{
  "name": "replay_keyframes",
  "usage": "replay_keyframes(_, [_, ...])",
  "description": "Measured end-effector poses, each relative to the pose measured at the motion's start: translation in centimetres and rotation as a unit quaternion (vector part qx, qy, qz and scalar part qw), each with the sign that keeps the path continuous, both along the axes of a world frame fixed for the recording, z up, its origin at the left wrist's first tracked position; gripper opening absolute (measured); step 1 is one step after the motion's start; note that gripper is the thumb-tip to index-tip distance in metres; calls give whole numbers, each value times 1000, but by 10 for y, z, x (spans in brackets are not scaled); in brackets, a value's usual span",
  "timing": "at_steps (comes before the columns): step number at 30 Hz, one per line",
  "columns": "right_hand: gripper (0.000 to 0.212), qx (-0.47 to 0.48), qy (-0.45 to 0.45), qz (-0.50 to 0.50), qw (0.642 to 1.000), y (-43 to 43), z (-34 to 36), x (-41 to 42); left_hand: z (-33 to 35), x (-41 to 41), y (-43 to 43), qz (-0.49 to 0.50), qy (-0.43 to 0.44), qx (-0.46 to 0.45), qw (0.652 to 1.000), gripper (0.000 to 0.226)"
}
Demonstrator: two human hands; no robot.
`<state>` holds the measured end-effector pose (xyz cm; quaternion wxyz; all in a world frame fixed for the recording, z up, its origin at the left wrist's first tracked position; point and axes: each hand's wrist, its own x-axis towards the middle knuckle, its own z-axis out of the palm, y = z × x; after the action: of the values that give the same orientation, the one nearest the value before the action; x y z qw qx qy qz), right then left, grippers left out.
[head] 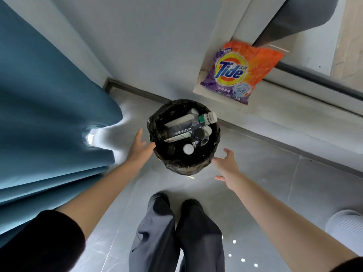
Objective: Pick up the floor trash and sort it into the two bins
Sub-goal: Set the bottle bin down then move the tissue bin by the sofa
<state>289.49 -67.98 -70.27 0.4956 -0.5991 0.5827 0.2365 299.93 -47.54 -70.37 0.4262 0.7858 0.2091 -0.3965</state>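
The bin (183, 169) (black-lined, bottles (182, 125) already inside) sits on the floor (265, 169) between my left hand (140, 149) and right hand (227, 165), each grip wide and empty, so I'd judge it best to close evenly on opposite rim sides.

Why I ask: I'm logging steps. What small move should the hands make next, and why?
Probably close both hands on the bin: the left hand and right hand are open and empty on either side of it, and it already holds bottles.
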Motion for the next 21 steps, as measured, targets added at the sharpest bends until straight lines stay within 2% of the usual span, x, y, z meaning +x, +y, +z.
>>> replay_keyframes(10, [43,37,-94,40,994,12,221,15,239,20,-12,-43,-69,-111,990,44])
replay_keyframes(16, [35,30,-173,67,982,33,352,8,369,3,1,-10,-115,-171,979,39])
replay_keyframes(21, [31,13,-246,93,965,48,427,6,441,-28,29,23,-152,-203,967,32])
